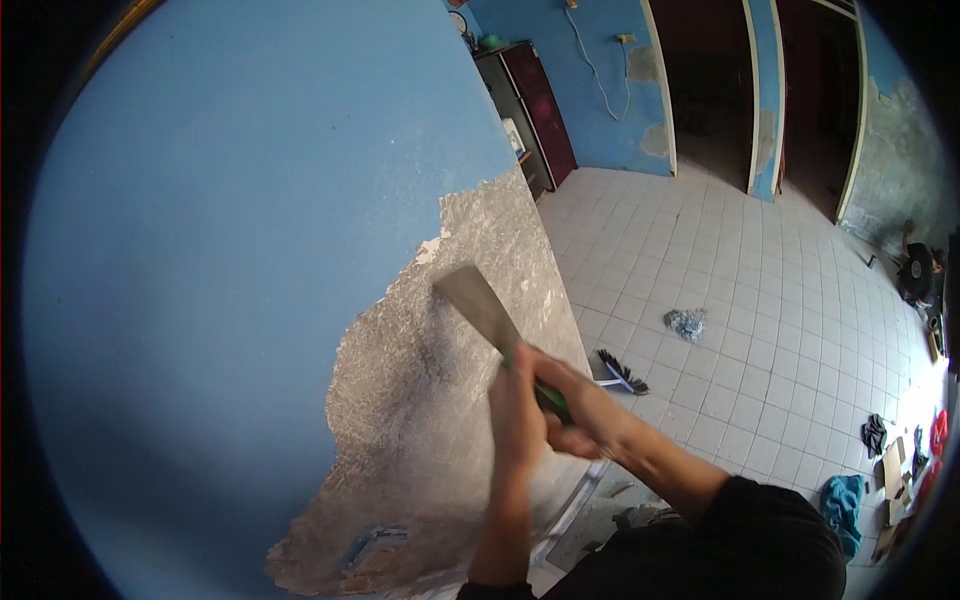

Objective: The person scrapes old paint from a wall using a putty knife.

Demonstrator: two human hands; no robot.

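A scraper (482, 305) with a wide flat metal blade and a green handle is held in both hands in front of the wall. My left hand (517, 410) is closed round the handle near the blade, and my right hand (575, 400) grips it further back. The blade points up and left, over a bare grey patch (390, 380) with a ragged edge of blue paint (220, 250). Whether the blade touches the wall cannot be made out. Both hands are slightly blurred.
On the tiled floor (720, 260) lie a heap of paint flakes (686, 323) and a broom head (624, 373). A dark red fridge (538, 110) stands beyond the wall's edge. Teal cloth (843, 512) and cardboard (892, 470) lie at lower right, and part of a person (918, 272) shows at far right.
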